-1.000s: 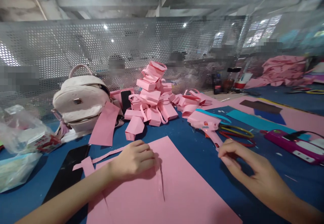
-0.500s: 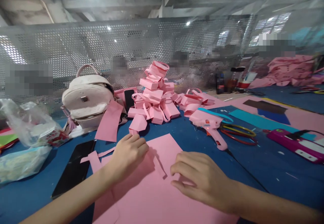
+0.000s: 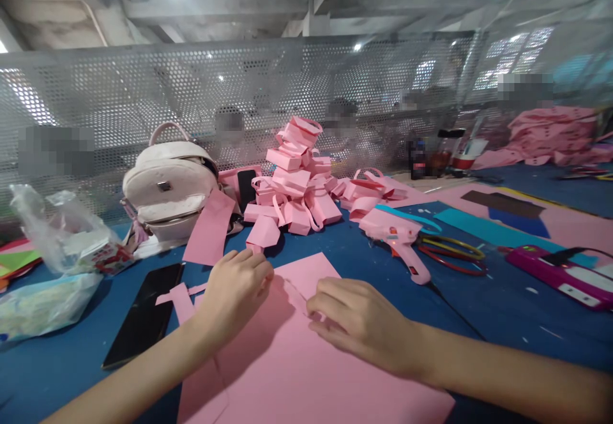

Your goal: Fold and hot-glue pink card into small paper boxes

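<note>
A large pink paper sheet (image 3: 297, 373) lies on the blue table in front of me. My left hand (image 3: 237, 290) rests on its far left part with fingers curled, holding down a raised flap of the sheet. My right hand (image 3: 357, 322) lies on the sheet just to the right, its fingertips pinching the same flap near the middle. A thin raised paper edge runs between the two hands. A narrow pink strip (image 3: 179, 299) sticks out from under my left wrist.
A pink glue gun (image 3: 402, 245) with its cord lies to the right, beside coloured rings (image 3: 453, 251). Behind are a pile of folded pink paper pieces (image 3: 297, 184), a white backpack (image 3: 167, 188), a black phone (image 3: 143, 312), plastic bags (image 3: 57, 239) and a magenta device (image 3: 560, 274).
My right hand came from beside the glue gun leftward onto the pink sheet and closed in on the flap. My left hand stayed on the sheet.
</note>
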Action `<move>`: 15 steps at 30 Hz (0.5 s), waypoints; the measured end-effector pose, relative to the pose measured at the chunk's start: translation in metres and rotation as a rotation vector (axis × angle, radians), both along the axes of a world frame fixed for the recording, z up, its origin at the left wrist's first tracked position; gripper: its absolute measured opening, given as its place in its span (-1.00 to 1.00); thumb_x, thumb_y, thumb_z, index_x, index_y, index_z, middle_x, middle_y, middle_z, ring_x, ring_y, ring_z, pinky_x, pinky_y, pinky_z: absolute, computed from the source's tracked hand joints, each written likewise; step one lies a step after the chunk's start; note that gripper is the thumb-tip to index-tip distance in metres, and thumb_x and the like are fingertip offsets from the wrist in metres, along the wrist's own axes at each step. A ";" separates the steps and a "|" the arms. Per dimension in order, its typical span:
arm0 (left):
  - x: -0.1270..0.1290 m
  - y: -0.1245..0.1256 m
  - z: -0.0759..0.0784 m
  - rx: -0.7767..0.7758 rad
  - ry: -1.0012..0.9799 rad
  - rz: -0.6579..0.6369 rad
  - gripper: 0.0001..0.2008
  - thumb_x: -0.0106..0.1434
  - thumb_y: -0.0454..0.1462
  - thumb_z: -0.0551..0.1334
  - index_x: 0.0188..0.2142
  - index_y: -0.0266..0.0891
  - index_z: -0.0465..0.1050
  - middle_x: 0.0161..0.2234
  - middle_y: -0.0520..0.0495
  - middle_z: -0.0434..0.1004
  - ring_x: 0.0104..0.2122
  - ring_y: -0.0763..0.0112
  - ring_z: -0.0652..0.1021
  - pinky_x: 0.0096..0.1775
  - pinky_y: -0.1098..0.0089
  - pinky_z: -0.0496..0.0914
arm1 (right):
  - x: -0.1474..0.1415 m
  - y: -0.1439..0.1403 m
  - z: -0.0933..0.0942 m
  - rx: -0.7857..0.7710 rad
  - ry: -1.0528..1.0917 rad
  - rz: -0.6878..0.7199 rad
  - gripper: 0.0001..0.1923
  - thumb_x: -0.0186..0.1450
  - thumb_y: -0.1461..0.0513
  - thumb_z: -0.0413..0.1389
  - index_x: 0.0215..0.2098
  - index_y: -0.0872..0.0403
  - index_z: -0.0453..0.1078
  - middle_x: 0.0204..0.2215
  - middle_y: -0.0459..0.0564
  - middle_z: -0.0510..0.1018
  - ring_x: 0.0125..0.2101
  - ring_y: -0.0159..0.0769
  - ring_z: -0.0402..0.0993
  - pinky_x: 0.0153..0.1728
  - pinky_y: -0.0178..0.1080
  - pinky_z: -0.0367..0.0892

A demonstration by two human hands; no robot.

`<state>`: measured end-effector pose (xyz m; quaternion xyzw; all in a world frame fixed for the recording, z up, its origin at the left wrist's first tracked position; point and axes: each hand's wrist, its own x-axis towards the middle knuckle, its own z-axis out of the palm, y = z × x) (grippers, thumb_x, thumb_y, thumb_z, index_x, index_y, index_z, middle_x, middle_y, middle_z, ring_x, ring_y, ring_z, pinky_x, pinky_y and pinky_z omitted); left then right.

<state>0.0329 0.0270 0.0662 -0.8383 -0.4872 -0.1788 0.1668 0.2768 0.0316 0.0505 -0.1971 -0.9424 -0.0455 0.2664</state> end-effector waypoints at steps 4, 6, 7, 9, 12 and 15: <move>-0.001 0.002 -0.003 -0.008 -0.019 -0.006 -0.82 0.19 -0.49 0.29 -0.42 -0.18 0.53 -0.46 0.04 0.59 -0.40 0.26 0.53 -0.40 0.31 0.21 | -0.001 0.003 -0.004 0.056 -0.012 0.008 -0.61 0.56 0.24 -0.16 -0.34 0.09 0.40 -0.43 -0.05 0.47 -0.43 -0.32 0.34 -0.39 -0.25 0.17; -0.002 0.003 -0.005 -0.008 -0.029 -0.010 -0.82 0.19 -0.48 0.28 -0.42 -0.18 0.52 -0.46 0.04 0.60 -0.41 0.26 0.53 -0.40 0.31 0.21 | -0.001 0.003 -0.005 0.059 -0.014 0.015 -0.61 0.56 0.26 -0.16 -0.32 0.10 0.41 -0.43 -0.05 0.47 -0.42 -0.32 0.35 -0.38 -0.25 0.18; -0.002 0.003 -0.006 -0.009 -0.032 -0.014 -0.82 0.19 -0.48 0.28 -0.42 -0.18 0.52 -0.46 0.04 0.60 -0.41 0.26 0.53 -0.40 0.31 0.21 | -0.001 0.003 -0.004 0.058 -0.013 0.019 -0.61 0.56 0.26 -0.16 -0.32 0.10 0.41 -0.43 -0.05 0.47 -0.42 -0.32 0.35 -0.38 -0.25 0.18; -0.002 0.003 -0.007 -0.012 -0.038 -0.022 -0.82 0.19 -0.48 0.27 -0.43 -0.17 0.52 -0.46 0.05 0.60 -0.42 0.26 0.53 -0.40 0.30 0.22 | -0.001 0.003 -0.004 0.052 -0.005 0.023 -0.62 0.56 0.25 -0.14 -0.33 0.10 0.41 -0.43 -0.06 0.47 -0.43 -0.32 0.34 -0.39 -0.26 0.17; -0.002 0.003 -0.008 -0.016 -0.046 -0.029 -0.81 0.19 -0.49 0.27 -0.43 -0.18 0.51 -0.46 0.04 0.60 -0.41 0.25 0.54 -0.39 0.29 0.22 | -0.001 0.003 -0.004 0.043 0.007 0.041 -0.63 0.56 0.25 -0.13 -0.32 0.09 0.42 -0.43 -0.06 0.47 -0.44 -0.32 0.33 -0.39 -0.26 0.16; -0.002 0.002 -0.008 -0.021 -0.054 -0.031 -0.82 0.18 -0.49 0.28 -0.43 -0.19 0.51 -0.46 0.04 0.60 -0.41 0.25 0.54 -0.39 0.29 0.22 | -0.002 0.003 -0.005 0.056 0.006 0.051 -0.64 0.56 0.26 -0.13 -0.30 0.10 0.42 -0.43 -0.06 0.47 -0.43 -0.32 0.33 -0.38 -0.26 0.16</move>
